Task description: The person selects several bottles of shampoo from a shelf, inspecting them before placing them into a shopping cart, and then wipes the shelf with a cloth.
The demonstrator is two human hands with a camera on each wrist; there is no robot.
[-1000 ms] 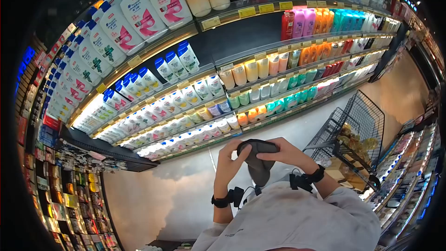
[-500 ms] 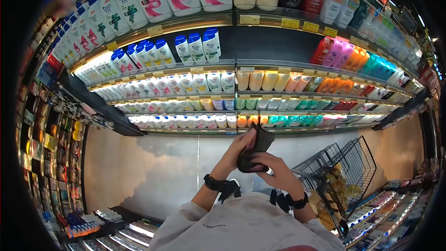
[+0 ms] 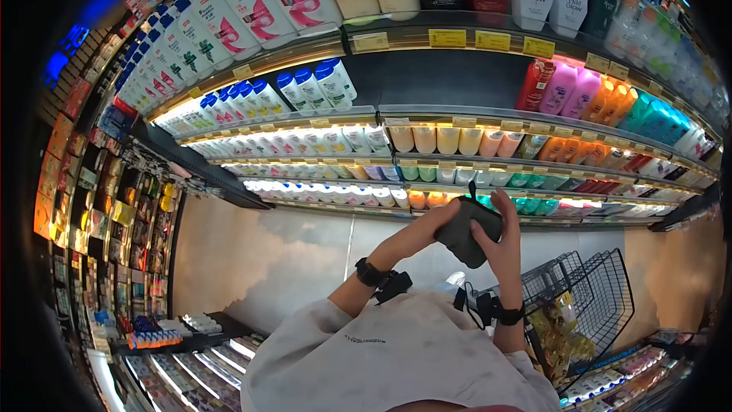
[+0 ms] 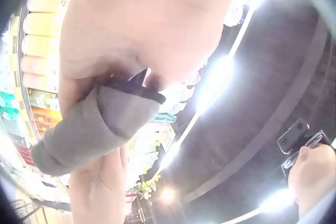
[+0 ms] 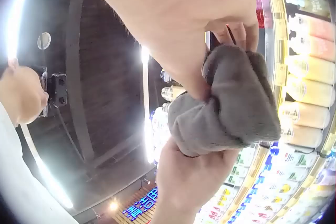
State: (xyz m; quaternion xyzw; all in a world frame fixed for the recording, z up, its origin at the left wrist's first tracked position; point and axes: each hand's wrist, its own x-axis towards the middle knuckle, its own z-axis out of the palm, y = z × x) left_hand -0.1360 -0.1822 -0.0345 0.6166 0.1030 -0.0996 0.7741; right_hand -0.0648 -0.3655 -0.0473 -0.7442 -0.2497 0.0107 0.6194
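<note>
A dark grey, soft, pouch-like cloth (image 3: 460, 238) is held up in front of the person, between both hands. My left hand (image 3: 427, 226) grips its left side. From the right, my right hand (image 3: 504, 250) holds it with the thumb pressed on its near face and the fingers behind. A thin black strap end sticks up from its top in the head view. The left wrist view shows the cloth (image 4: 73, 136) bulging below the hand, with a dark edge. In the right wrist view the plush cloth (image 5: 239, 98) looks folded, hiding some fingers.
Shelves of shampoo bottles (image 3: 240, 0) curve across the front. A black wire shopping cart (image 3: 602, 290) with goods in it stands close on the right. Another shelf of bottles (image 3: 191, 374) lies behind at lower left. Pale floor (image 3: 267, 259) runs between the shelves.
The grey cloth has been turned over and raised toward the right, both hands shifting their holds on it. The head view has swung about.
</note>
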